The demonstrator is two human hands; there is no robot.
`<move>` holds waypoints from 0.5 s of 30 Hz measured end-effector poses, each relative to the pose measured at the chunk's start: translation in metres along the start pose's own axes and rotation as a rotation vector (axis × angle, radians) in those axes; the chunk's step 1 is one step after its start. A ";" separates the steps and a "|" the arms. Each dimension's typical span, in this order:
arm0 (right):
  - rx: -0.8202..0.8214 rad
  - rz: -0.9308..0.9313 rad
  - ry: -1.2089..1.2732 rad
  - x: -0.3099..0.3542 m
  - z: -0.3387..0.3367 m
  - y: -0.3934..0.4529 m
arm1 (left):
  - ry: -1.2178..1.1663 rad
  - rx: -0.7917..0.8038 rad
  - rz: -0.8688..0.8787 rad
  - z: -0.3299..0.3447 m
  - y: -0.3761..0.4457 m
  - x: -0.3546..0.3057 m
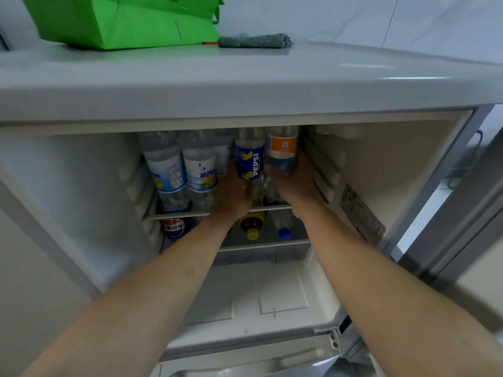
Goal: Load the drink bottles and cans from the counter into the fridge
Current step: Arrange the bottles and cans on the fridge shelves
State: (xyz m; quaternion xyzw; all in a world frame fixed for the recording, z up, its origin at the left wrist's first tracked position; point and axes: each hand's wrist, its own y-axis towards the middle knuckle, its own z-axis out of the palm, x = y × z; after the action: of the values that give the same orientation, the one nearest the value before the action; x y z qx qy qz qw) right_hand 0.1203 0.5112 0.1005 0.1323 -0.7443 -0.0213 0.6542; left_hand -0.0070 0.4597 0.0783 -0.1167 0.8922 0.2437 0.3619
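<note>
Both my arms reach into the open fridge [81, 202]. My left hand [234, 194] grips a clear Pepsi bottle [250, 161] with a blue and yellow label, standing on the upper shelf [177, 214]. My right hand [295, 183] holds an orange-labelled bottle [283, 151] just to its right, against the fridge's right wall. Two light-blue-labelled water bottles [168, 172] [202, 172] stand at the left of the same shelf. On the shelf below are a Pepsi bottle [174, 227], a yellow-capped bottle [251, 225] and a blue-capped bottle [284, 229].
A green bag [122, 20] and a grey folded cloth [254, 40] rest on the fridge's top [245, 77]. The bottom compartment floor [258, 295] of the fridge is bare. The open door's edge [449, 213] is at the right.
</note>
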 end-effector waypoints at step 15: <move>-0.048 0.101 -0.359 -0.016 0.006 0.000 | 0.049 -0.168 -0.021 0.017 -0.016 0.010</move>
State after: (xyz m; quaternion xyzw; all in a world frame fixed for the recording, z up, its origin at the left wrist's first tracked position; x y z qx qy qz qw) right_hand 0.1162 0.5142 0.0847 0.0732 -0.8540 -0.0292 0.5142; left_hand 0.0019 0.4550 0.0549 -0.1621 0.8759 0.3109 0.3315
